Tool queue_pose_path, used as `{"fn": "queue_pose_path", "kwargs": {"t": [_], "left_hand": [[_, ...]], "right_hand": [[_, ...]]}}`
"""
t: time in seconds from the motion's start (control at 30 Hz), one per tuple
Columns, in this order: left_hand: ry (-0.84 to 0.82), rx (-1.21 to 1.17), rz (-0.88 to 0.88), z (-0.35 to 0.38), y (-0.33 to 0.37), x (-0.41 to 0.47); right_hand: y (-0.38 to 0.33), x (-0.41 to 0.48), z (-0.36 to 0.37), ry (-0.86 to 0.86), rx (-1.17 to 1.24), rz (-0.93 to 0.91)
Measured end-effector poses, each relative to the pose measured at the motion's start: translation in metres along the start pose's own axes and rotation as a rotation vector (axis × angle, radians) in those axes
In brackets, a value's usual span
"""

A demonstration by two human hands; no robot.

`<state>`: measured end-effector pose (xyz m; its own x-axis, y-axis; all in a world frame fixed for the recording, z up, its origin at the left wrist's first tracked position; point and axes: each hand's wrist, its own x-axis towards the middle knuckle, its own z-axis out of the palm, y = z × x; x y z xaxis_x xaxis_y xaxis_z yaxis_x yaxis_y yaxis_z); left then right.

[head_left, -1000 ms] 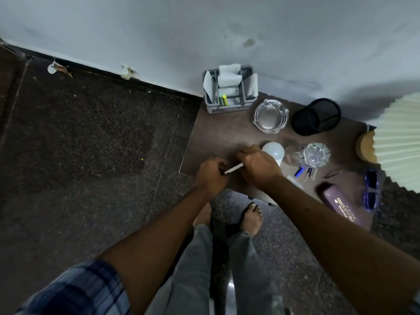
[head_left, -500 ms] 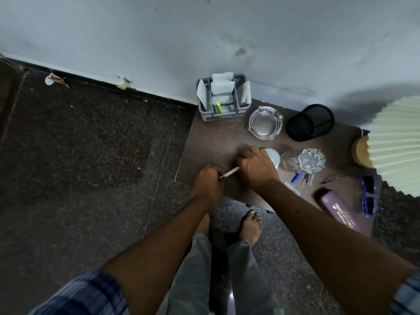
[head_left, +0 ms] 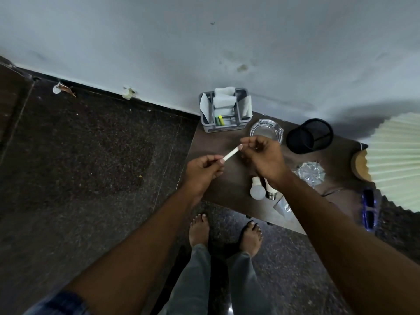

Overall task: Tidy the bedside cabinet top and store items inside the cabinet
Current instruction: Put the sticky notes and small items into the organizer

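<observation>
A person standing barefoot at a dark wooden cabinet top (head_left: 216, 144) holds a white strip (head_left: 231, 153) in the air above it, one end in each hand. The left hand (head_left: 204, 169) pinches the lower end between thumb and curled fingers; the right hand (head_left: 266, 160) pinches the upper end at its fingertips, the other fingers loosely bent. The strip is slim, flat and plain white, pulled straight and slanting from 8 o'clock up to 2 o'clock. Whether it is paper or plastic cannot be told.

Around the strip, a grey caddy (head_left: 225, 112) stuffed with white papers stands at 12 o'clock against the wall. A glass ashtray (head_left: 266, 128) sits at 2 o'clock, partly behind the right hand, and a black mesh cup (head_left: 309, 136) lies on its side at 3 o'clock. A white bulb (head_left: 258, 192) lies at 5 o'clock near the front edge. Blue sunglasses (head_left: 370, 208) rest at 4 o'clock, below a pleated lampshade (head_left: 395, 160).
</observation>
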<state>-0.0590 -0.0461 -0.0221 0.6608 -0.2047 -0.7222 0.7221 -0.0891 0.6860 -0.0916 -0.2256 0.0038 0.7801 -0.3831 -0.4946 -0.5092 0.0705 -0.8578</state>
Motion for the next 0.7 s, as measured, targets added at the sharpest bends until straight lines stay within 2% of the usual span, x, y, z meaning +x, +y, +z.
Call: {"fn": "queue_pose_path", "kwargs": {"t": [0.17, 0.3, 0.47, 0.57, 0.7], "left_hand": [[0.022, -0.145, 0.052, 0.015, 0.025, -0.005], [0.072, -0.205, 0.076, 0.022, 0.039, -0.001], [0.120, -0.328, 0.053, 0.035, 0.056, 0.004], [0.133, -0.347, 0.033, 0.041, 0.061, 0.006], [0.205, -0.314, 0.016, 0.041, 0.059, 0.011]], "right_hand": [[-0.021, 0.005, 0.002, 0.068, 0.241, 0.053], [-0.036, 0.011, 0.005, 0.099, 0.275, 0.028], [-0.057, 0.029, 0.007, 0.224, 0.112, -0.125], [-0.063, 0.043, 0.010, 0.306, -0.139, -0.242], [-0.070, 0.047, 0.017, 0.273, -0.429, -0.361]]}}
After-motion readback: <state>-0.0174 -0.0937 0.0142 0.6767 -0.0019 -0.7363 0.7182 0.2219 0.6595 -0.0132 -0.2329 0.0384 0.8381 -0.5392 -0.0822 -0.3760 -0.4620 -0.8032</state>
